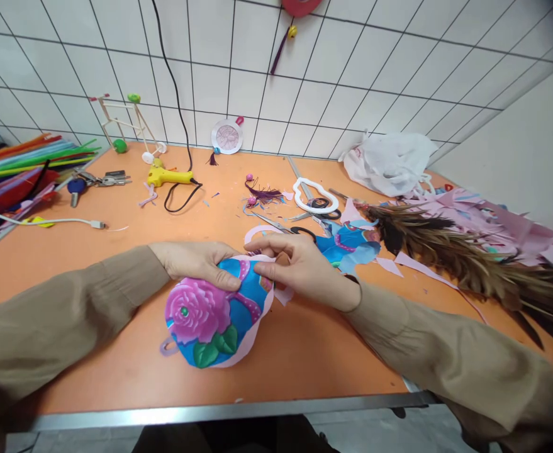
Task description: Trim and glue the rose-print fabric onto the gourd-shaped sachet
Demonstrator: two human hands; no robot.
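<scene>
A blue fabric piece [244, 307] with a large pink rose, green leaves and a pale pink edging is held above the near part of the table. My left hand [205, 263] grips its upper left side, thumb on the printed face and fingers behind. At the upper right edge, my right hand [299, 267] pinches the piece between thumb and fingers. A small lilac loop [167, 346] sticks out at its lower left. Just behind the hands lies a pale pink ring-shaped cutout [257, 233], partly covered by the right hand.
Scissors [273, 221], a white cloud-shaped frame [335, 202] and blue fabric scraps [346, 244] lie behind my right hand. A yellow glue gun [170, 176] rests further back, left. Brown feathers [441, 251] and a white bag [389, 162] occupy the right, pipe cleaners [35, 154] the left.
</scene>
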